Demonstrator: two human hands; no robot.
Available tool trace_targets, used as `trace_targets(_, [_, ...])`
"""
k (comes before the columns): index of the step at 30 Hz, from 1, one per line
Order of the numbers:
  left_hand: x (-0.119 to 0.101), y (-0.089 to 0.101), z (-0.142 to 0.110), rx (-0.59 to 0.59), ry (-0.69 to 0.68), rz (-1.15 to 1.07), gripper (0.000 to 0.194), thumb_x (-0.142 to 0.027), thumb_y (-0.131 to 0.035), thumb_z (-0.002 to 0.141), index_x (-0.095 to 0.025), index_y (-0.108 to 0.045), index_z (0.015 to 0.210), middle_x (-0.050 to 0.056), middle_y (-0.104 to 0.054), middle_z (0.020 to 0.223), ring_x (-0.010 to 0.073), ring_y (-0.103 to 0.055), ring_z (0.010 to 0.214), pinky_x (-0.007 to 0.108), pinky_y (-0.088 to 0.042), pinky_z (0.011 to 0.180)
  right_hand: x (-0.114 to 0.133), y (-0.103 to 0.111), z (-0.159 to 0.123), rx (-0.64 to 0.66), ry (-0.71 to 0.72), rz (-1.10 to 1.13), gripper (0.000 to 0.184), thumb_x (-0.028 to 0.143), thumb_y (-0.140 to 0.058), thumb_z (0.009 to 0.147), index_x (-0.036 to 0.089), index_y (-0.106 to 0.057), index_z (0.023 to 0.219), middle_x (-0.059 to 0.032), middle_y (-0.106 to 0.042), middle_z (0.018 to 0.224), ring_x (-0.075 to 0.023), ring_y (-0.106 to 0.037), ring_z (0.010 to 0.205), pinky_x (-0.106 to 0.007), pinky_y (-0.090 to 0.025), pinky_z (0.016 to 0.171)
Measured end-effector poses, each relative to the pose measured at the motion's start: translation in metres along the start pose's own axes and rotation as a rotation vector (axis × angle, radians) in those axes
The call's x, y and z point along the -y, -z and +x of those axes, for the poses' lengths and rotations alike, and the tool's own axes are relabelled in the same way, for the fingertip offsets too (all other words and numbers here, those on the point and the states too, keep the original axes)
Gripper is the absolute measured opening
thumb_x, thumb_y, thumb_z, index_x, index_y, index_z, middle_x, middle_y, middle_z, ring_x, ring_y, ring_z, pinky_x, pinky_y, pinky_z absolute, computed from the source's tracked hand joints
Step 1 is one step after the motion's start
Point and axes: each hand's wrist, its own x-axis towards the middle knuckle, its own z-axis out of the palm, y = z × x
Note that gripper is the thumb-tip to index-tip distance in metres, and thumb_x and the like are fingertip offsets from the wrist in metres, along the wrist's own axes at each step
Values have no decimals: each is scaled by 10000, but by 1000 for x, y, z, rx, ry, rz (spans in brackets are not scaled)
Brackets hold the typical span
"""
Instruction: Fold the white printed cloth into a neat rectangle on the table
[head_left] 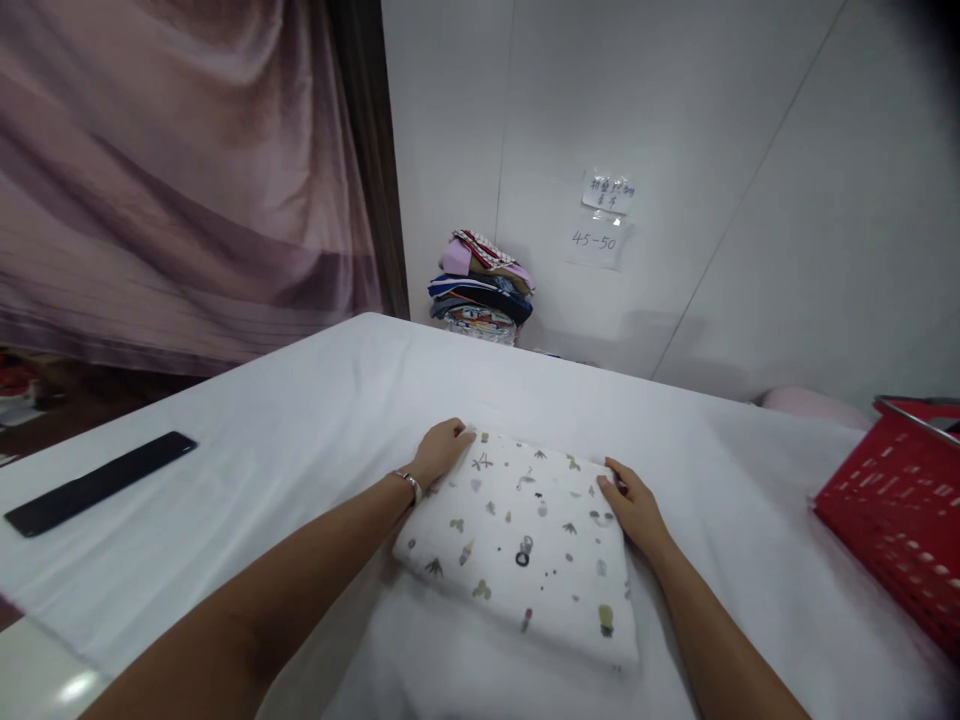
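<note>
Cloth (517,580): lies flat on the counter (300,430), folded into a thick rectangular block, printed face up. Looks largely folded, judging by the straight sides and smooth top; shows no loose flap on the upper face. Cannot tell about further folds, with the underside hidden. Not yet let go at the corners.

Sits between the two hands and reaches nearer to the wearer than the fingers of either. Held at the far-left corner by the left hand (437,455), thumb at the edge, other fingers partly hidden by the cloth. Held at the far-right corner by the right hand (636,508), thumb on top, index finger at the far edge. Appears clamped in the fingers at both corners, with firmness of grip impossible to tell.

Left of the cloth, well apart: black strip (101,483) on the counter. Right of the cloth, also well apart: red basket (900,515). Beyond the cloth: pile (484,285) of fabrics near the wall (465,110), and, higher up, paper notes (595,242).
</note>
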Motion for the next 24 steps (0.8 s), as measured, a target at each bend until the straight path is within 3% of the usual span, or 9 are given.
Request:
trace_targets(4, [4, -1, 4, -10, -56, 6, 283, -443, -468, 791, -191, -534, 681, 5, -578, 697, 160, -511, 665, 274, -341, 606, 0, -1, 0, -2, 21, -7, 492, 459, -496, 801, 212, -515, 1226, -75, -541, 1240, -247, -539, 1058, -424, -446, 910])
trace_targets(10, [5, -3, 10, -48, -156, -191, 271, -444, -463, 785, -191, -561, 805, 23, -604, 892, 167, -527, 816, 271, -393, 741, 3, -4, -1, -51, 119, -19, 417, 422, -482, 804, 194, -569, 1142, -79, -570, 1198, -234, -526, 1076, -398, -430, 918])
trace_targets(16, [8, -9, 17, -9, -77, -147, 294, -466, -451, 766, -195, -499, 663, -32, -504, 619, 142, -470, 634, 258, -371, 602, 6, -4, 0, -53, 147, -106, 361, 407, -490, 776, 193, -616, 1039, -72, -635, 1064, -231, -565, 982, -403, -438, 888])
trace_targets(19, [6, -7, 20, -10, -66, -95, 264, -428, -465, 763, -192, -497, 649, -32, -497, 602, 137, -465, 612, 259, -358, 584, 5, -4, 0, -53, 178, -128, 356, 403, -488, 784, 195, -617, 1044, -75, -631, 1072, -235, -558, 1000, -415, -429, 907])
trace_targets(21, [5, -5, 21, 13, -85, -98, 240, -418, -483, 760, -191, -539, 707, -19, -551, 661, 142, -497, 641, 261, -379, 608, 2, -4, 1, -63, 202, -134, 361, 401, -489, 791, 196, -618, 1058, -81, -624, 1097, -240, -548, 1029, -425, -419, 927])
trace_targets(24, [4, -1, 20, 54, -207, -140, 300, -454, -528, 747, -206, -590, 904, 19, -621, 915, 167, -553, 793, 270, -425, 698, -2, -6, 4, -87, 227, -125, 386, 416, -492, 800, 194, -616, 1090, -94, -608, 1148, -249, -529, 1078, -442, -405, 954])
